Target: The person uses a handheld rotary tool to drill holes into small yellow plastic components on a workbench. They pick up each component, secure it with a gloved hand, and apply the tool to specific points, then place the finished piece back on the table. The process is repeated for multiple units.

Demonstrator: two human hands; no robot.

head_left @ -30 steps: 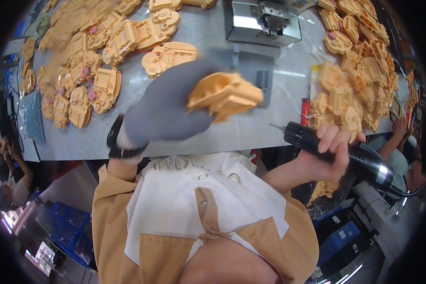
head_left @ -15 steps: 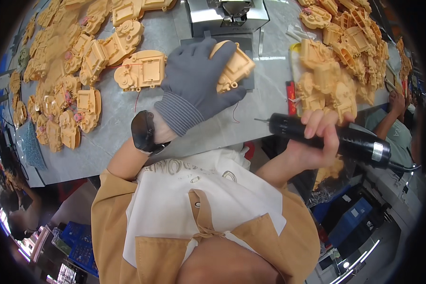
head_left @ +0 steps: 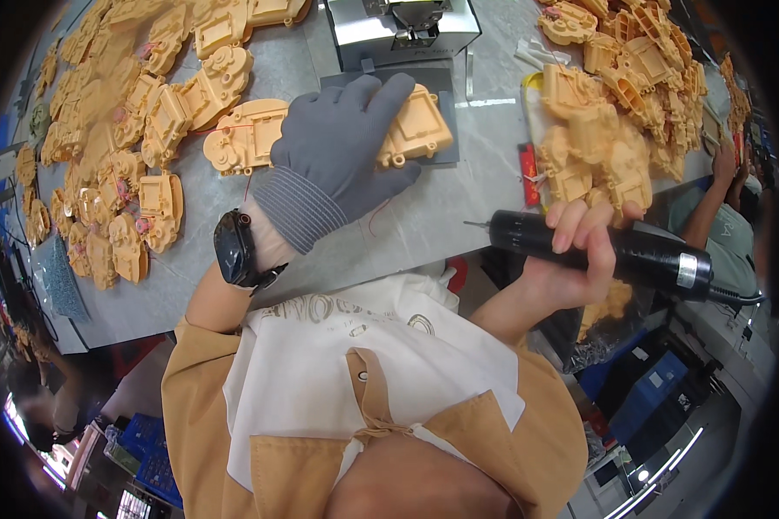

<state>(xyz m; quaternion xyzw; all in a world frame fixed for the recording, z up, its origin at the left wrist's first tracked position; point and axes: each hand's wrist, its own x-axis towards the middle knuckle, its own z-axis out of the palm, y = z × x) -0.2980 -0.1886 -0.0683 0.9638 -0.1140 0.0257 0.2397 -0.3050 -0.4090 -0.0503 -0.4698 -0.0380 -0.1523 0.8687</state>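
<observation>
- Spread orange housings (head_left: 161, 201), some with pink parts (head_left: 143, 226); whether finished, I cannot tell.
- The gloved left hand (head_left: 342, 143) clasps one housing (head_left: 422, 128) over a dark pad (head_left: 447, 90), seemingly unfinished.
- The right hand (head_left: 584, 246), well apart, grips a power screwdriver (head_left: 645, 258), bit (head_left: 474, 225) touching nothing.
- Piled housings (head_left: 651, 65), perhaps remaining.

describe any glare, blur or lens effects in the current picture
Head view: curved fisheye rim fades to black; head view: bright reflections on the silver, boxy metal machine; head view: orange plastic housings at upper left look smeared, grey-gloved left hand fairly sharp.
</observation>
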